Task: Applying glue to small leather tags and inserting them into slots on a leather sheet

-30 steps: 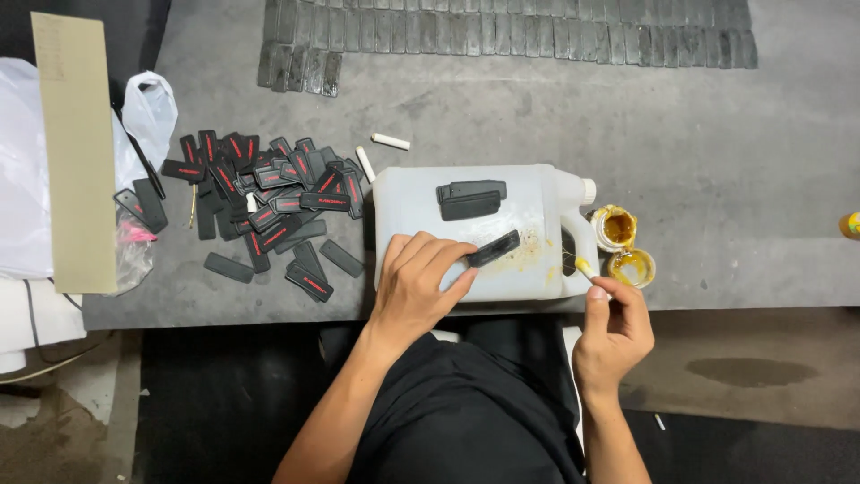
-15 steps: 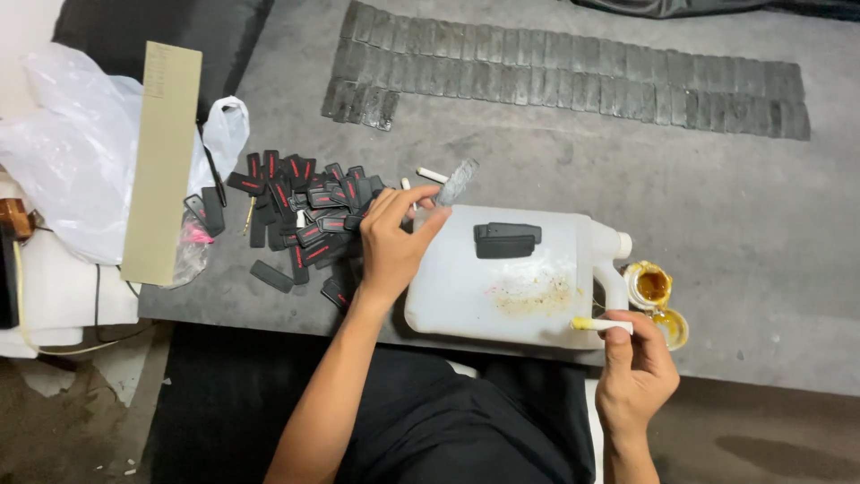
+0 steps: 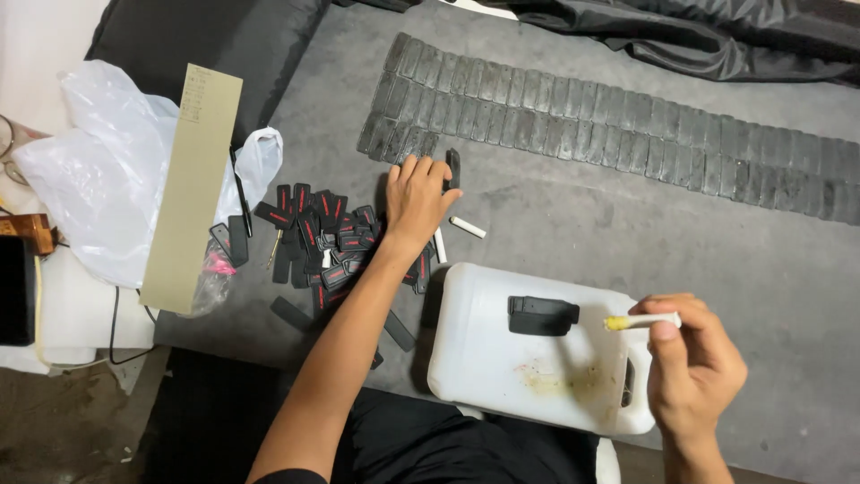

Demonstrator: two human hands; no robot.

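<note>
one left hand [image 3: 419, 199] now reaches the dark strips [image 3: 573, 112].

I see a grey, felt-like tabletop [image 3: 555, 215] filling most of the frame. Across its upper part lie rows of dark flat pieces [image 3: 627, 125], side by side. Left of centre sits a heap of black-and-red pieces [image 3: 322, 237], with a small white stick [image 3: 467, 227] just right of it. A white jerrycan [image 3: 502, 358] lies flat at lower centre. A cardboard strip [image 3: 193, 184] and clear plastic bags [image 3: 107, 170] rest at the left edge.
</note>
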